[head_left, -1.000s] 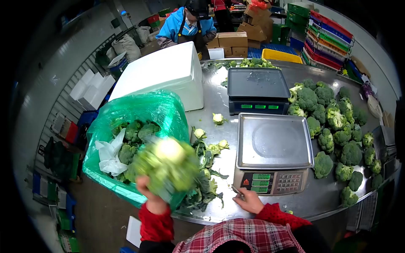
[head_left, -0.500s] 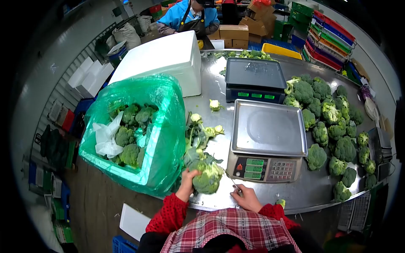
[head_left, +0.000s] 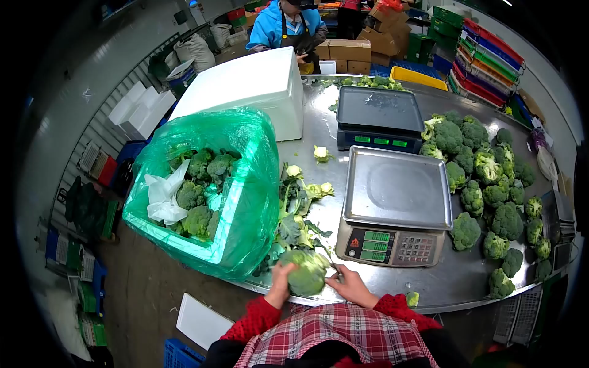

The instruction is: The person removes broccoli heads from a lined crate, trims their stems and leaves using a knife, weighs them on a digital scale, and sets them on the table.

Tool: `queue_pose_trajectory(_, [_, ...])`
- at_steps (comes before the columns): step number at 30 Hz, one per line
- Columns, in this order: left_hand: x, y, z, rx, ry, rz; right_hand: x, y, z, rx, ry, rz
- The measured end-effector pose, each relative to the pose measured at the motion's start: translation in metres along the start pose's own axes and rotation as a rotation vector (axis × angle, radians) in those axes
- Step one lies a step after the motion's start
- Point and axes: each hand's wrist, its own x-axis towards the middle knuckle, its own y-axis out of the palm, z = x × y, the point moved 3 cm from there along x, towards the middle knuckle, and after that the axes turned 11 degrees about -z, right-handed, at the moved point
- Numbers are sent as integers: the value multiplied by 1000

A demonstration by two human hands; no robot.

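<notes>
Near the table's front edge, my left hand is closed around the side of a broccoli head. My right hand grips a small knife, its thin blade beside the right side of that head; whether it touches cannot be made out. Just beyond the broccoli lie cut leaves and stem pieces. To the left, a foam box lined with a green plastic bag holds several broccoli heads and a white crumpled sheet.
A silver-topped scale stands right of centre, with a dark scale behind it. Many broccoli heads are piled at the right. A white foam box stands at the back left. Across the table is a person in blue.
My left hand and the broccoli have moved slightly to the right and down, closer to my right hand and the knife. The head has turned in my grip, and the whole view has shifted slightly.
</notes>
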Motion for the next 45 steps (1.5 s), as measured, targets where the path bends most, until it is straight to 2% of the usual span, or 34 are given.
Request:
queue_pose_trajectory(3, [36,-13,-11,-21,-52,-23,37,36,-10,-8,-290,-59])
queue_pose_trajectory(5, [39,-4,-35,-157,-102,37,65,49,0,-69,-278,-54])
queue_pose_trajectory(6, [56,-9,-30,-161,-124,29,73,47,12,-109,-203,-32])
queue_pose_trajectory(9, [54,4,-28,-70,-29,3,79,29,10,-77,-254,-159])
queue_pose_trajectory(10, [41,8,-26,62,178,-79,67,13,17,-126,-359,-192])
queue_pose_trajectory(11, [8,22,-34,114,205,-196,51,-5,28,-187,-360,-193])
queue_pose_trajectory(13, [-16,25,-19,69,137,-184,25,-25,22,-233,-344,-177])
queue_pose_trajectory(15, [-26,22,0,1,162,-157,-1,-28,5,-301,-228,-74])
queue_pose_trajectory(16, [-30,23,1,53,163,-184,-9,-26,-2,-398,-328,-54])
queue_pose_trajectory(17, [-34,26,-4,106,184,-191,-14,-26,1,-361,-392,-43])
queue_pose_trajectory(24, [-39,24,-3,187,131,-244,-16,-19,-6,-410,-446,10])
queue_pose_trajectory(26, [-37,18,-4,213,159,-117,-10,-24,-5,-366,-404,56])
queue_pose_trajectory(29, [-32,7,-3,181,120,-61,-2,-29,-6,-316,-311,68])
queue_pose_trajectory(31, [-30,0,-1,182,104,-54,-4,-24,-7,-314,-381,153])
queue_pose_trajectory(33, [-28,-3,-2,181,146,22,-1,-26,-1,-241,-379,122])
queue_pose_trajectory(35, [-29,-3,-4,187,150,27,4,-36,5,-215,-322,-52])
queue_pose_trajectory(36, [-30,-2,-3,175,135,21,0,-33,6,-299,-493,17])
queue_pose_trajectory(37, [-30,-1,-3,165,121,20,-5,-29,-1,-298,-489,17])
queue_pose_trajectory(39, [-31,2,-1,183,137,14,-13,-14,-15,-513,-541,156])
queue_pose_trajectory(45, [-28,0,-2,212,172,36,-11,-16,-16,-413,-423,163])
